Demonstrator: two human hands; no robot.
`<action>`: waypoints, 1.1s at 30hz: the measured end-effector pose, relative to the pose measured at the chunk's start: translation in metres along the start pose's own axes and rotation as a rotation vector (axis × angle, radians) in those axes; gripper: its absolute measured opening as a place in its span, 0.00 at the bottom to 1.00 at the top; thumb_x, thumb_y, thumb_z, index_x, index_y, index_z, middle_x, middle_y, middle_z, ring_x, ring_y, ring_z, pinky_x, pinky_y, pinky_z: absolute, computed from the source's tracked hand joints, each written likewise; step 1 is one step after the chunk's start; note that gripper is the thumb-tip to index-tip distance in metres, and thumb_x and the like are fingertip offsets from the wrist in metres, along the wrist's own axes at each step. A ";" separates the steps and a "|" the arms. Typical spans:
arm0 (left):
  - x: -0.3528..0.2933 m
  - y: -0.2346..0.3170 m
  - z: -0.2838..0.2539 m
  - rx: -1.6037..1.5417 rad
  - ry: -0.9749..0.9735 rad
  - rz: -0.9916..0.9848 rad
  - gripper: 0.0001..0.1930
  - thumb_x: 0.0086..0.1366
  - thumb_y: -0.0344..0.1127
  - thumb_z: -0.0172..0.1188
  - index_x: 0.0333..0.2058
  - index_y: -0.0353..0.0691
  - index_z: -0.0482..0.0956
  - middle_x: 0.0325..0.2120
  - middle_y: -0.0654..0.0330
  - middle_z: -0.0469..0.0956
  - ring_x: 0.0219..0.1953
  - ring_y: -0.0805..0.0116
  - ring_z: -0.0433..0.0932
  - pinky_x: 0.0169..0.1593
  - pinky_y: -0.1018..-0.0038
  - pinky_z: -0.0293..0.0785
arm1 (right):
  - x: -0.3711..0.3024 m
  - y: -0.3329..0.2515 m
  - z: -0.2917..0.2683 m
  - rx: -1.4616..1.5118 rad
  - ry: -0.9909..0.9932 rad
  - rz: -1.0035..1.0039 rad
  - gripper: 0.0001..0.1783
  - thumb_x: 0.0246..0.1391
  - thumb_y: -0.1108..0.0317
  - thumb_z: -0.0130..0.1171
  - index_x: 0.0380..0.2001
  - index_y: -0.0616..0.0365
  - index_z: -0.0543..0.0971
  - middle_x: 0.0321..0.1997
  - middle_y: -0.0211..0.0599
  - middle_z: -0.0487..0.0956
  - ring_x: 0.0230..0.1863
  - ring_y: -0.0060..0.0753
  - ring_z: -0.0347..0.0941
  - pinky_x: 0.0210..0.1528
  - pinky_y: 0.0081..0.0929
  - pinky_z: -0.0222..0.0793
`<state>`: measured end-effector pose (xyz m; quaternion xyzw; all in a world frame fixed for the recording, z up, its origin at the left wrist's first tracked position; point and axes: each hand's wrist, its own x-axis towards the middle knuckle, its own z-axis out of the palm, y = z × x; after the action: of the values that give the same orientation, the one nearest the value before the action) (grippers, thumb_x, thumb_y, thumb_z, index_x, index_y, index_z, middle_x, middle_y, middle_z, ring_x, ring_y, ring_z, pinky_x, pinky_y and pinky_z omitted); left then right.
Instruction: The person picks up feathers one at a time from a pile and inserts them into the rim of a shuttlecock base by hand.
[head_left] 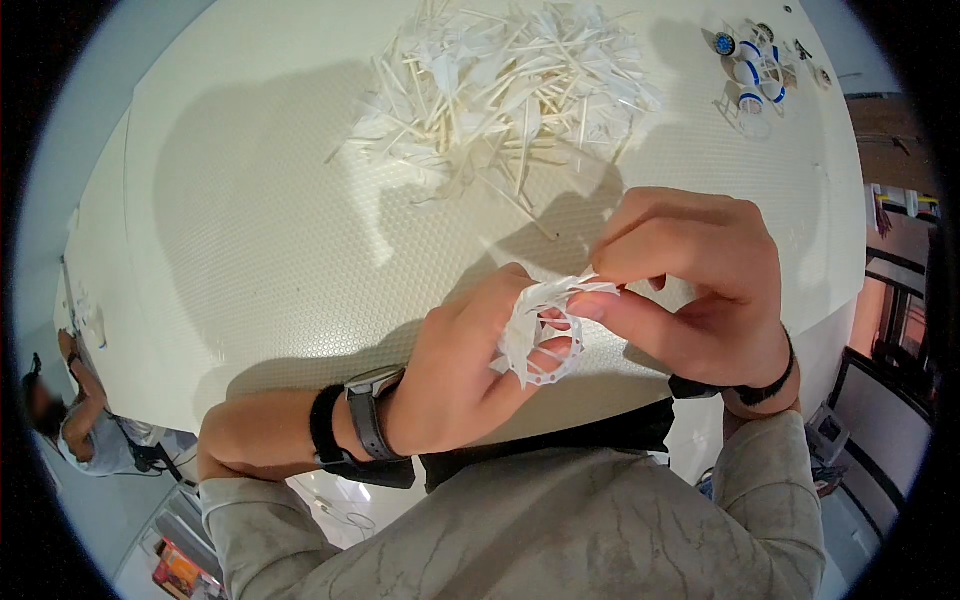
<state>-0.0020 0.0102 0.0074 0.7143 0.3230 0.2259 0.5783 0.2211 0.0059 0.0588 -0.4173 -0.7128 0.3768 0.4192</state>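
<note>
My left hand (450,350) is closed around a white shuttlecock skirt (522,335), low over the near part of the table. The skirt has a round rim with small holes, thin ribs and white feather vanes overlapping along its left and upper sides. My right hand (700,260) pinches the vanes at its upper right edge between thumb and fingers. Whether a separate feather is in that pinch is too small to tell. Beyond both hands lies a loose heap of white feathers (500,90) with pale quills, some pointing toward me.
Several shuttlecocks (748,73) with blue bands lie at the far right of the white textured table (250,220), beside small loose parts. At the far left another person (85,420) sits by the table's edge. Dark-framed furniture (890,390) stands to the right.
</note>
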 end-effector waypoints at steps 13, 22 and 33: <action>-0.004 -0.005 0.004 -0.034 0.053 0.043 0.21 0.54 0.28 0.63 0.47 0.33 0.71 0.34 0.44 0.75 0.34 0.39 0.76 0.37 0.60 0.74 | 0.001 -0.010 -0.003 -0.111 0.062 0.045 0.06 0.42 0.77 0.68 0.26 0.59 0.81 0.23 0.33 0.81 0.22 0.23 0.71 0.23 0.20 0.58; -0.006 -0.004 0.004 -0.070 0.031 -0.056 0.22 0.54 0.28 0.62 0.49 0.35 0.71 0.36 0.44 0.76 0.37 0.39 0.76 0.40 0.59 0.74 | 0.001 -0.008 -0.001 -0.105 0.063 0.043 0.07 0.43 0.78 0.69 0.27 0.58 0.81 0.23 0.33 0.81 0.22 0.24 0.72 0.23 0.20 0.59; -0.004 -0.005 0.003 -0.094 -0.207 0.158 0.15 0.56 0.33 0.68 0.42 0.42 0.75 0.33 0.59 0.78 0.33 0.54 0.79 0.34 0.66 0.73 | 0.001 0.000 -0.020 -0.002 0.001 -0.135 0.03 0.49 0.75 0.64 0.25 0.62 0.80 0.24 0.36 0.79 0.24 0.30 0.73 0.24 0.24 0.61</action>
<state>-0.0035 0.0059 0.0021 0.7289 0.1934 0.2108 0.6220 0.2393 0.0105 0.0664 -0.3690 -0.7395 0.3469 0.4434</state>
